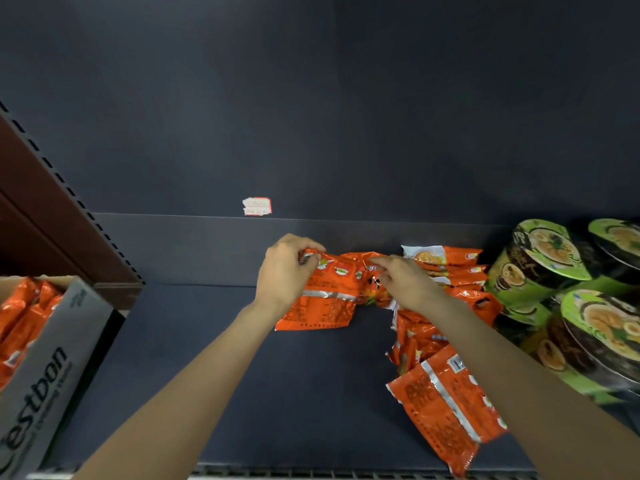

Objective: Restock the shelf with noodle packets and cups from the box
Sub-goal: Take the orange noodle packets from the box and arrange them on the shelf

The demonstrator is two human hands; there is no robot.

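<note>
Noodle packet (320,299), orange, at mid-shelf (242,375); I see my left hand (285,271) gripping its top left corner, right hand (403,280) pinching its top edge (apparently). Just right: more orange packets (446,403), then green noodle cups (540,261). Box (52,368) far left, packets inside.

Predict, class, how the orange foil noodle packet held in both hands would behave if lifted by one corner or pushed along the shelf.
The orange foil noodle packet probably sags: its top edge crumples where the left hand and right hand pinch it. Its glossy film likely slides easily on the smooth dark shelf. It looks light and flat, so unlikely to roll.
</note>
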